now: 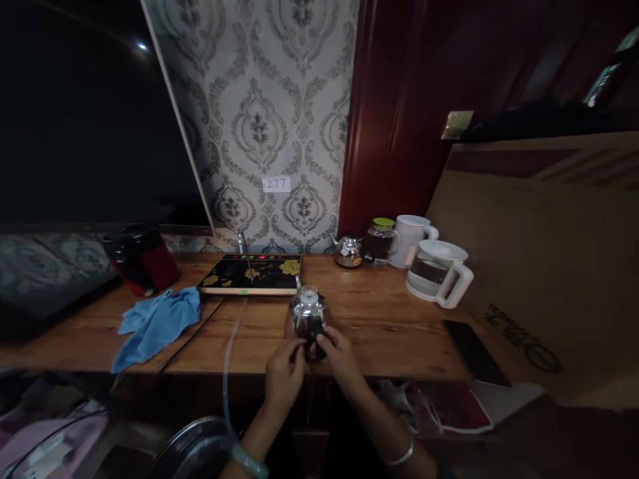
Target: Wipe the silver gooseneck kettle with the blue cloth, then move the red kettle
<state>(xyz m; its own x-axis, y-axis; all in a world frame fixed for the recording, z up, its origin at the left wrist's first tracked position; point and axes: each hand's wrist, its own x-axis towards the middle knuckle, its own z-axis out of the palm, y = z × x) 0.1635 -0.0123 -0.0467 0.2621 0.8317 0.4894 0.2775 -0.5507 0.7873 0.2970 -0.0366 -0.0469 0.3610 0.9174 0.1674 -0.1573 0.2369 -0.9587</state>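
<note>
A small shiny metal kettle with a clear lid knob stands near the front edge of the table, its spout pointing away from me. My right hand is closed, thumb and fingers on the kettle's black handle. My left hand is at the near left side of the kettle, fingers curled and pinching at its dark lower part by the handle. Exactly what the left fingertips grip is partly hidden. Beyond the kettle, to the left, lies a black electric tea stove with gold flowers and lit indicators.
A blue cloth lies left, near a red and black appliance. A second small kettle, a green-lidded glass jug, a white pitcher and a white-lidded jug stand right. A phone and clear hose are nearer.
</note>
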